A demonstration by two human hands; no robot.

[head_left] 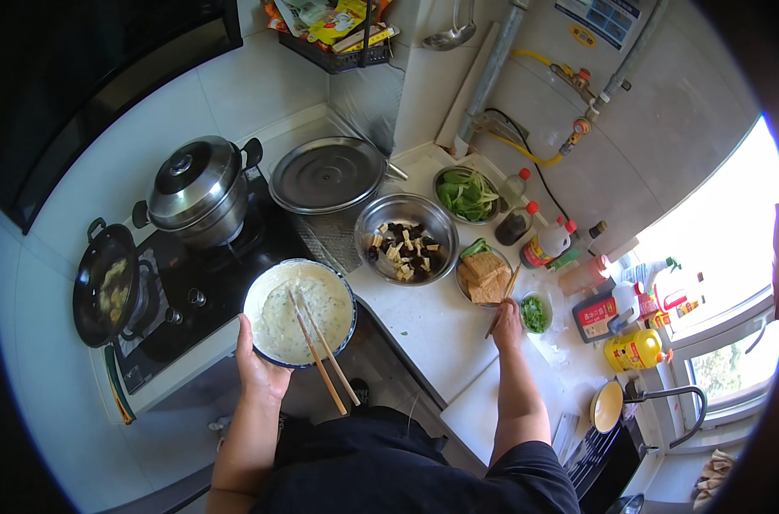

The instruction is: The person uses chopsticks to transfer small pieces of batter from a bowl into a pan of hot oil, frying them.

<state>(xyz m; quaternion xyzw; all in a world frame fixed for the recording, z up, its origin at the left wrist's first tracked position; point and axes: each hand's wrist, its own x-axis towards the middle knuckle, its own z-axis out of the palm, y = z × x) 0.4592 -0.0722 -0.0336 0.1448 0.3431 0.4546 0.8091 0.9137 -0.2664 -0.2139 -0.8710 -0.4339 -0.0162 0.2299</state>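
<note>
My left hand (263, 370) grips the side of a blue-rimmed bowl (274, 347) of pale batter flecked with green. A pair of chopsticks (325, 368) leans in it, tips in the batter, and no hand is on them. Over the white counter, my right hand (508, 324) is closed round slim wooden chopsticks (515, 281) beside a plate of tan slabs (485, 278), perhaps bread or fried tofu. Whether the chopsticks touch the slabs I cannot tell. A small bowl of chopped greens (536, 314) stands just right of that hand.
On the stove stand a lidded steel pot (196, 193) and a black wok (94, 287) with yellowish food. A steel bowl of dark and pale pieces (409, 248), a lidded pan (329, 176) and leafy greens (466, 193) line the counter. Bottles (596, 315) stand by the window, near the faucet (685, 394).
</note>
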